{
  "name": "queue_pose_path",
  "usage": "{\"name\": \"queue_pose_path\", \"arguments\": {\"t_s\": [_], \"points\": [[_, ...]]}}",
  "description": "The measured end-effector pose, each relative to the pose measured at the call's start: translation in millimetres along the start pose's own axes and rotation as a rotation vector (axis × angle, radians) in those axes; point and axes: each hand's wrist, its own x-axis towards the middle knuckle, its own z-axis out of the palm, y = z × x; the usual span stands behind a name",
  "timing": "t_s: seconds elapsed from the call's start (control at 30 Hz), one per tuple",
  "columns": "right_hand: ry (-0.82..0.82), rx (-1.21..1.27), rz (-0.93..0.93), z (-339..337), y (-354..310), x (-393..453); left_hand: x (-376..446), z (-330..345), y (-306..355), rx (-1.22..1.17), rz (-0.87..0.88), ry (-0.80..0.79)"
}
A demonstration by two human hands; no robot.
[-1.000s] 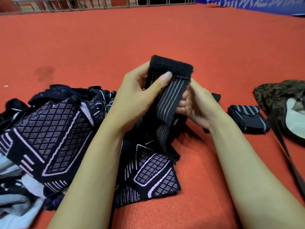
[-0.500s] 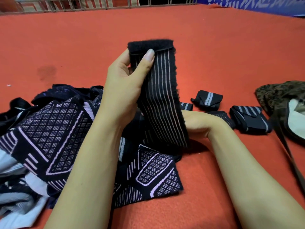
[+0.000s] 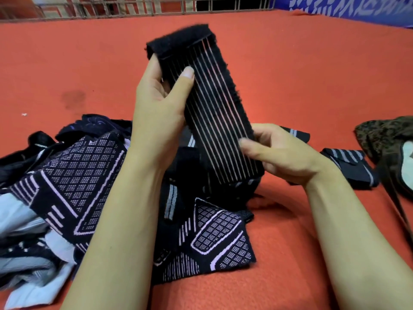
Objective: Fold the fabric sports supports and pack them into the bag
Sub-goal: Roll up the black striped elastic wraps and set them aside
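A black elastic strap [image 3: 214, 101] with thin pale stripes and a fuzzy fastener end is stretched upright in front of me. My left hand [image 3: 161, 104] grips its upper part, thumb across the stripes. My right hand [image 3: 283, 153] pinches its lower end, slightly blurred. Below lies a pile of dark patterned supports [image 3: 73, 189]. Two folded striped supports [image 3: 350, 166] lie to the right, one [image 3: 295, 134] partly behind my right hand. The dark camouflage bag [image 3: 388, 135] sits at the right edge, its pale lining showing.
Everything rests on a red carpeted floor [image 3: 290, 74]. A metal railing [image 3: 134, 6] runs along the far edge, with a blue banner [image 3: 357, 7] at the far right. The bag's dark strap [image 3: 400, 204] trails toward me along the right side.
My left hand has lifted the strap's fastener end higher and the strap is now pulled straight. My right hand has come out from behind it and taken the lower end.
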Motion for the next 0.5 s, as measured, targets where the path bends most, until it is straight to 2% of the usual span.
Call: {"name": "queue_pose_path", "arguments": {"t_s": [0.2,0.3,0.4,0.5], "points": [[0.014,-0.087,0.121,-17,9,-4,4,-15,8,-0.208,-0.096,0.155],[0.027,-0.159,0.157,-19,8,-5,6,-21,8,-0.209,-0.113,0.177],[-0.072,-0.131,0.217,-20,11,-6,8,-22,4,-0.165,-0.066,0.154],[-0.174,-0.237,0.181,-19,11,-6,9,-20,-2,-0.071,-0.038,0.133]]}}
